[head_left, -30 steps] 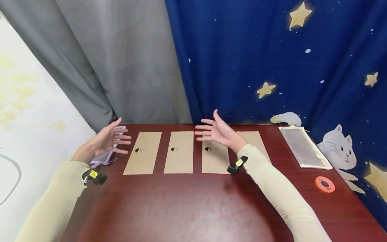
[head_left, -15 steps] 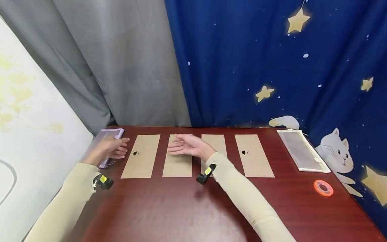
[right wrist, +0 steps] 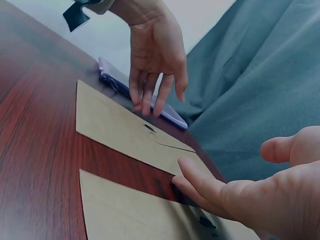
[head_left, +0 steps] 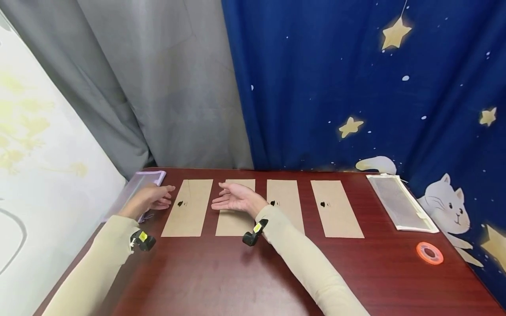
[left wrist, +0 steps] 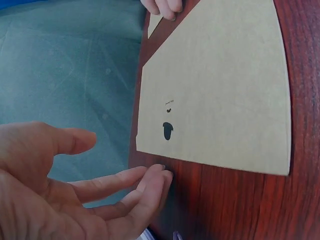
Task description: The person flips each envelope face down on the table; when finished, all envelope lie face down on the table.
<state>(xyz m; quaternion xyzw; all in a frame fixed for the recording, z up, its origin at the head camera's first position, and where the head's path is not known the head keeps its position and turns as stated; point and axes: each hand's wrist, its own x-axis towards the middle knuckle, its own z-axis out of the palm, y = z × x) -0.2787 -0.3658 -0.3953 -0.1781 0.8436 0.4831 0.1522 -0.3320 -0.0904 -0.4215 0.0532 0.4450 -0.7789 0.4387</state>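
Several kraft-paper sheets, each with a small black hat print where it shows, lie in a row on the table. My left hand [head_left: 152,199] is beside the leftmost sheet [head_left: 187,210], fingers relaxed and holding nothing; in the left wrist view its fingertips are close to that sheet's near edge. Over the second sheet [head_left: 233,224] is my right hand [head_left: 237,199], palm turned inward, fingers loosely extended with nothing in them. A third sheet [head_left: 286,197] is partly hidden by the right forearm. The rightmost sheet [head_left: 337,210] lies fully in sight.
A lilac-edged zip pouch [head_left: 152,177] lies at the back left, partly behind the left hand. On the right are a white-edged mesh pouch [head_left: 401,202] and an orange ring-shaped roll [head_left: 429,253]. A grey curtain [head_left: 189,87] and a blue starry curtain [head_left: 300,87] hang behind the dark red table [head_left: 197,276].
My right hand has swung left from the third sheet to the second and turned lower. The left hand has dropped slightly, its spread fingers coming closer together.
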